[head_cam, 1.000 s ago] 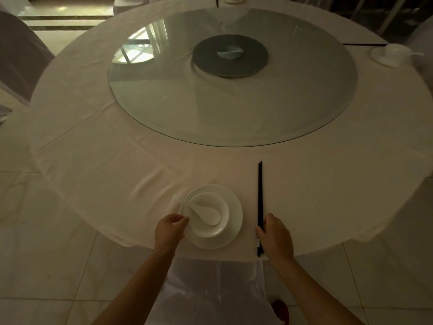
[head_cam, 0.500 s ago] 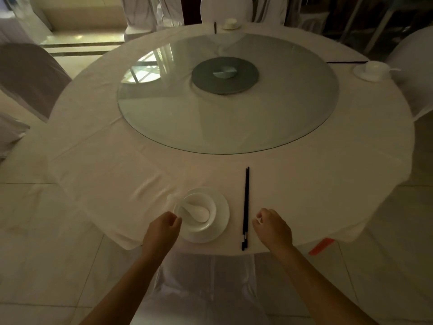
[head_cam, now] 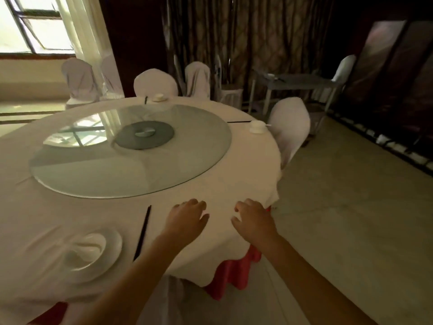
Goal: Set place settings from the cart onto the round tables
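Observation:
A white plate with a bowl [head_cam: 90, 250] sits blurred near the front left edge of the round table [head_cam: 246, 165]. Black chopsticks [head_cam: 142, 233] lie just right of it. My left hand [head_cam: 187, 219] hovers over the tablecloth to the right of the chopsticks, fingers apart and empty. My right hand [head_cam: 254, 220] is beside it near the table's right edge, also open and empty. Two more settings stand on the table: one at the far side [head_cam: 159, 97] and one at the right [head_cam: 257, 126]. The grey cart [head_cam: 295, 79] stands at the back right.
A glass turntable [head_cam: 131, 151] covers the table's middle. White-covered chairs ring the table, one close at the right [head_cam: 290, 127]. A red underskirt [head_cam: 234, 270] hangs below the cloth. Tiled floor stretches to the right toward a dark partition.
My view has swung up and to the right, toward the cart. Both hands have left the plate and chopsticks and moved right, fingers spread.

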The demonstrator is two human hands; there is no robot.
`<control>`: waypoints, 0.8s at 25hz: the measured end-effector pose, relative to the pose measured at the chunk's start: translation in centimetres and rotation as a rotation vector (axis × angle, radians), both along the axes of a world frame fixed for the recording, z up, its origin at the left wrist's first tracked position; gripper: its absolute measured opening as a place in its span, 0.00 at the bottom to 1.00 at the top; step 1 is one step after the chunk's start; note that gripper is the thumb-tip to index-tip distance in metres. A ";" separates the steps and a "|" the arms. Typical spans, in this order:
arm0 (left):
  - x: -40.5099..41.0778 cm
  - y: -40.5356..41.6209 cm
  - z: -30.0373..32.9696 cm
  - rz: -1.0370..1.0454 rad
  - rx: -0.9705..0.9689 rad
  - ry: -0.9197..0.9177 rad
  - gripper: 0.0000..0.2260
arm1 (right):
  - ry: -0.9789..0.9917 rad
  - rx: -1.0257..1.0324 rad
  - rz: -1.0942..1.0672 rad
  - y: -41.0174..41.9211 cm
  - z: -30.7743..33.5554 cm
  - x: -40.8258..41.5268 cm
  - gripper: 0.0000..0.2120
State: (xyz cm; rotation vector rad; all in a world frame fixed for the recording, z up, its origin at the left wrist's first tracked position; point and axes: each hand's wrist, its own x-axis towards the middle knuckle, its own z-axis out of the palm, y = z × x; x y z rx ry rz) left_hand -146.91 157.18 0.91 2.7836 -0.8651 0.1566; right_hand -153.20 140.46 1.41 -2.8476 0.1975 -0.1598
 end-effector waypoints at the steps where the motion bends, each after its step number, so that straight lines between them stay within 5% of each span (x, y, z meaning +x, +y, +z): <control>1: -0.9 -3.4 0.4 -0.040 0.002 -0.032 0.15 | -0.025 -0.026 -0.024 -2.8 0.7 -1.3 0.14; 9: -3.9 -24.2 2.4 -0.323 0.014 -0.161 0.16 | -0.098 -0.145 -0.258 -20.8 2.4 -7.6 0.13; 20: 7.3 -52.2 2.7 -0.538 0.017 -0.167 0.15 | -0.094 -0.184 -0.505 -46.0 3.0 1.6 0.15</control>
